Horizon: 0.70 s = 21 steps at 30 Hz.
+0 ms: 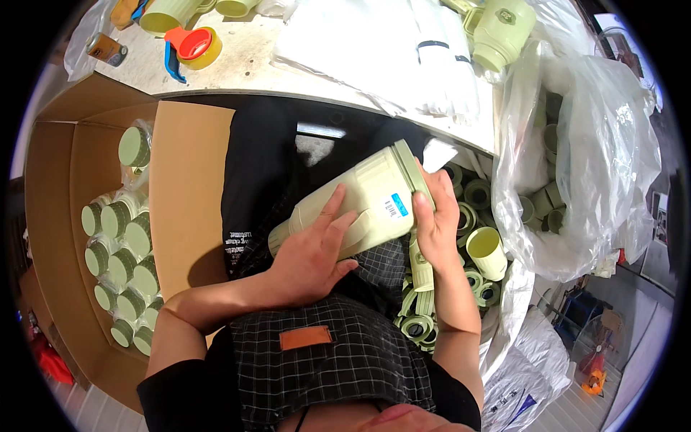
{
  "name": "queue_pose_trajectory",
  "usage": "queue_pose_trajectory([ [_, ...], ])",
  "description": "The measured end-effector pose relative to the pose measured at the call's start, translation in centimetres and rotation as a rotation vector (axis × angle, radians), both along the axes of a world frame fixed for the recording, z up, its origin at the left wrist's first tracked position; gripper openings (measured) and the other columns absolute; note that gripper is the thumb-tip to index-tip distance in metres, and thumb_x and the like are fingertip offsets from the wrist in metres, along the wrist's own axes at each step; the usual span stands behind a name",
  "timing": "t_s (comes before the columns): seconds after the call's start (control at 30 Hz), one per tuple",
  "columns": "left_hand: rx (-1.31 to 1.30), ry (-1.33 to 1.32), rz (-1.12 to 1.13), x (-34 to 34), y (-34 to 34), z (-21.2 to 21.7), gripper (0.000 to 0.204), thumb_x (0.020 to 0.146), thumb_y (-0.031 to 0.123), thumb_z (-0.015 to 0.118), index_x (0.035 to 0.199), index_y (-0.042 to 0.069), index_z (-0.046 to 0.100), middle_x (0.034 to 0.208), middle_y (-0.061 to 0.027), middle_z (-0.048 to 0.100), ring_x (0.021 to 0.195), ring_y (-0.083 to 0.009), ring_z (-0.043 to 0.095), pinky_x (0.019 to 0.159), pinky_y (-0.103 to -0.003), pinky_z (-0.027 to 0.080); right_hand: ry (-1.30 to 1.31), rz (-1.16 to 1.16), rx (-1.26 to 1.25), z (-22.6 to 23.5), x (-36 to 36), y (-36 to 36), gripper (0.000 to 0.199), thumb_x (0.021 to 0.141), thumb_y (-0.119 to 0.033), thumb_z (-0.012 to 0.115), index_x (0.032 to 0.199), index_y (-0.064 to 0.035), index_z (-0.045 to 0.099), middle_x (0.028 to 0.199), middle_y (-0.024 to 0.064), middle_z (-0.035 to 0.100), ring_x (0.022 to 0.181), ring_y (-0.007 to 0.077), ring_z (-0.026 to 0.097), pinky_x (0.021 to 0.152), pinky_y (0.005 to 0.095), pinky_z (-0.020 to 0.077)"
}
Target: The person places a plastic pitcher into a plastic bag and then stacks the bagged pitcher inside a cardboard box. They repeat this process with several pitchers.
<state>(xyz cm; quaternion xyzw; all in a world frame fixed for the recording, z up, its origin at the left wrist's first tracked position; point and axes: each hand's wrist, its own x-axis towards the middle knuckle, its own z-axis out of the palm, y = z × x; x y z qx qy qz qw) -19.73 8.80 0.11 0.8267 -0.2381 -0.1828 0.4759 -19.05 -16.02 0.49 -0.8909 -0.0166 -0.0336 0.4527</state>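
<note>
We hold a pale green jug (356, 205) slantwise above our lap, its wide rim up and to the right. Our left hand (313, 252) lies flat on its side with fingers spread; our right hand (432, 216) cups the rim, fingers curled over the edge. Just under the right hand a sack of green lids and cups (461, 273) crowds close. To our left a cardboard box (65, 187) holds wrapped jugs (122, 259) in rows. Ahead, the table (245, 68) carries a tape dispenser (188, 47), clear plastic bags (374, 43) and another jug (504, 32)
</note>
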Motion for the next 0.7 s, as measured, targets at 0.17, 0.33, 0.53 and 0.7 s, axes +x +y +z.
queue_pose_trajectory([
  [0.17,-0.231,0.121,-0.013,4.7,3.9,-2.7,0.042,0.088,0.001,0.058,0.129,-0.002,0.05,0.144,-0.0224,0.052,0.119,-0.0411,0.06,0.1,-0.038,0.05,-0.092,0.258,-0.155,2.9,-1.3,1.3,0.065,0.097,-0.045,0.054,0.138,0.0051,0.052,0.093,0.0154,0.048,0.082,0.03,0.051,0.073,0.0378,0.0441],
  [0.33,-0.106,-0.033,0.067,1.6,1.8,-2.2,0.04,0.093,0.008,0.06,0.13,-0.002,0.05,0.145,-0.0234,0.05,0.115,-0.0424,0.062,0.095,-0.041,0.052,0.064,0.215,-0.042,2.0,0.4,-0.4,0.06,0.098,-0.041,0.053,0.137,0.0046,0.054,0.095,0.0152,0.049,0.091,0.028,0.053,0.083,0.0366,0.0445],
  [0.53,-0.145,-0.055,0.027,1.1,2.9,-2.2,0.041,0.089,0.002,0.06,0.128,-0.003,0.05,0.145,-0.0283,0.048,0.117,-0.0437,0.062,0.096,-0.041,0.052,0.061,-0.014,0.292,1.6,9.8,-8.4,0.075,0.105,-0.055,0.021,0.127,0.0041,0.062,0.116,0.016,0.069,0.106,0.0261,0.062,0.101,0.0393,0.0434],
  [0.7,-0.184,-0.031,0.041,1.3,3.3,-1.7,0.037,0.086,0.003,0.063,0.122,-0.005,0.055,0.139,-0.0286,0.054,0.114,-0.0401,0.065,0.096,-0.04,0.051,0.573,0.231,0.523,-3.5,7.7,-0.7,0.077,0.107,-0.054,0.025,0.105,0.0054,0.074,0.091,0.0135,0.074,0.09,0.0205,0.068,0.092,0.0338,0.0497],
])
